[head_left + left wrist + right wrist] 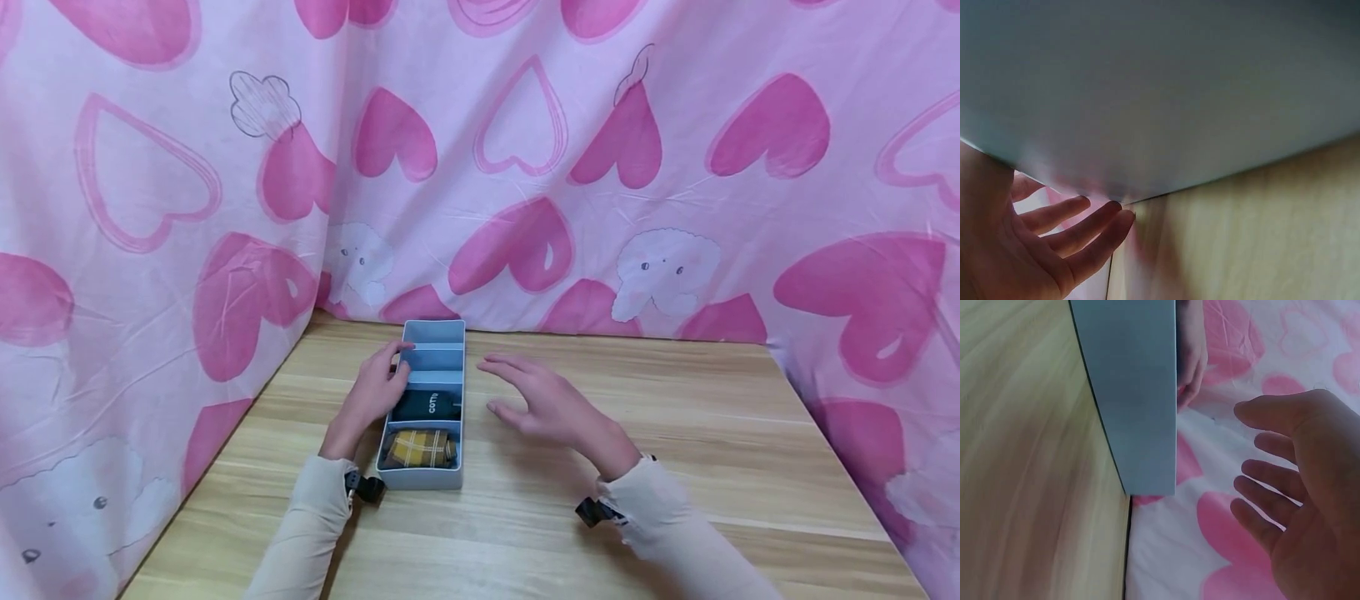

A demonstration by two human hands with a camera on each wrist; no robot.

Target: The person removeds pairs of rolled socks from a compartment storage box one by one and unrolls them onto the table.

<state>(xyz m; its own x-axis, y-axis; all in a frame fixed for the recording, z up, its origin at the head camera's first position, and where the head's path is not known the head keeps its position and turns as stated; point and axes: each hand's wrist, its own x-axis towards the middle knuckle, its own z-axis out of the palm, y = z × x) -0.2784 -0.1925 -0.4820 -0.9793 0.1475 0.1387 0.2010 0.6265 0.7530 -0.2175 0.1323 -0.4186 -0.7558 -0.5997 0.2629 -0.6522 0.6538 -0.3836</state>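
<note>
A long light-blue divided box (420, 478) stands on the table, its length running away from me. In its nearest compartment lies a folded yellow-and-brown plaid cloth item (420, 448). The compartment behind it holds a dark folded cloth item (422, 406) with white lettering; the two far compartments look empty. My left hand (372, 385) is at the box's left side, fingertips by the rim, fingers loosely bent along the outer wall in the left wrist view. To the right of the box, my right hand (542, 398) hovers apart from it, fingers extended and holding nothing.
The wooden table (675, 417) spreads out to the right of the box. A pink heart-patterned curtain (517, 108) hangs along the back and both sides, close behind the far end of the box. Each wrist carries a small black camera (596, 511).
</note>
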